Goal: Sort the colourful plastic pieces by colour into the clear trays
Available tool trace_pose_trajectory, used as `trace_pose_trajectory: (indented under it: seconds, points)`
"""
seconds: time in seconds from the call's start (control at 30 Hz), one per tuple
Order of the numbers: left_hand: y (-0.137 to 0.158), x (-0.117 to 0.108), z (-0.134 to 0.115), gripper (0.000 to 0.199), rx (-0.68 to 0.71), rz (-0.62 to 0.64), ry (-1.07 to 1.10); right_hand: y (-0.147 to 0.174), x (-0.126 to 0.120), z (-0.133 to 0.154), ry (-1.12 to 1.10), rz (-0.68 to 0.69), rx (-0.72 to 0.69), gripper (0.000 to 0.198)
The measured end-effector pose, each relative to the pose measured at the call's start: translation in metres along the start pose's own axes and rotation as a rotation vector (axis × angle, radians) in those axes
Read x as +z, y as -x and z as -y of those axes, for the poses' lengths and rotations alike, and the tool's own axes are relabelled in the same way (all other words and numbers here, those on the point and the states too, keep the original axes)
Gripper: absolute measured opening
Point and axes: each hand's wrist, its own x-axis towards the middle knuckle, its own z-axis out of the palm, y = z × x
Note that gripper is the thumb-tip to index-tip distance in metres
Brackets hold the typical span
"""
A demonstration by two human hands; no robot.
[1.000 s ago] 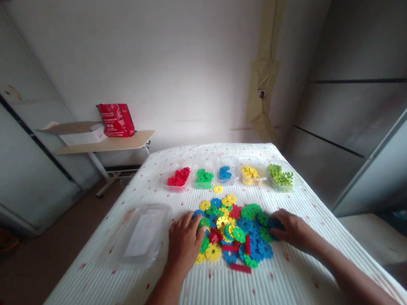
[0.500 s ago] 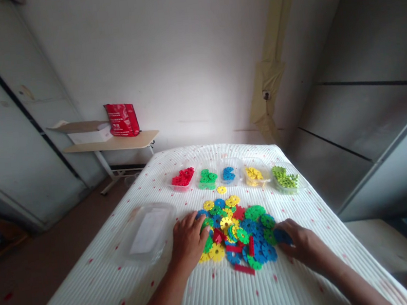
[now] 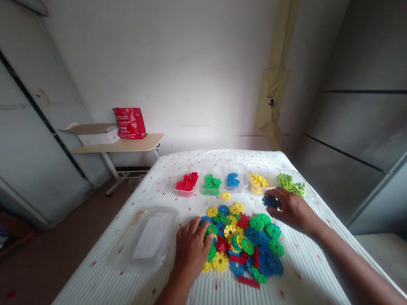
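My right hand [image 3: 291, 206] pinches a dark blue notched plastic disc [image 3: 270, 202], raised above the table between the pile and the yellow and lime tubs. At the left side of the loose pile, my left hand [image 3: 192, 244] rests with its fingers slightly apart, touching blue and green discs. The pile mixes yellow discs [image 3: 220, 261], green discs [image 3: 260, 221], blue discs [image 3: 274, 264] and red pieces, among them a red bar [image 3: 248, 282] at its near edge. Part of the pile's left edge is hidden under my left fingers.
Clear tubs stand in a row, holding red pieces [image 3: 187, 181], green pieces [image 3: 212, 183], blue pieces [image 3: 232, 179], yellow pieces [image 3: 258, 181] and lime pieces [image 3: 291, 184]. One yellow disc [image 3: 225, 196] lies before them. A clear lid-like container [image 3: 150, 239] sits at left.
My right hand has lifted the blue disc from the pile's right edge and carried it away from me, toward the tubs. My left hand stays by the pile. The view has shifted slightly.
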Motion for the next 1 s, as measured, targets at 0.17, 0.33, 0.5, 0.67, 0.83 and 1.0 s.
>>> trace_pose_trajectory:
  seconds: [0.17,0.33,0.5,0.67,0.83,1.0]
  points:
    - [0.0,-0.002,-0.001,0.031,0.001,0.029,0.002,-0.08,0.015,0.023,0.144,-0.052,0.065,0.027]
    - [0.001,-0.002,-0.001,0.032,-0.018,0.05,0.007,-0.112,0.038,0.024,0.228,0.003,0.065,0.031]
    - [0.001,-0.003,0.0,0.032,0.004,0.052,0.026,-0.088,0.051,0.007,0.135,-0.11,0.013,0.032]
    - [0.0,-0.005,0.0,0.031,0.04,0.037,0.054,-0.051,0.068,-0.013,-0.008,0.114,-0.17,0.027]
    - [-0.001,-0.002,0.001,0.031,0.095,-0.01,0.046,-0.047,0.084,-0.02,-0.109,0.282,-0.222,0.052]
    - [-0.002,-0.003,0.0,0.032,0.113,0.01,0.024,-0.065,0.089,-0.004,-0.031,0.429,-0.238,0.059]
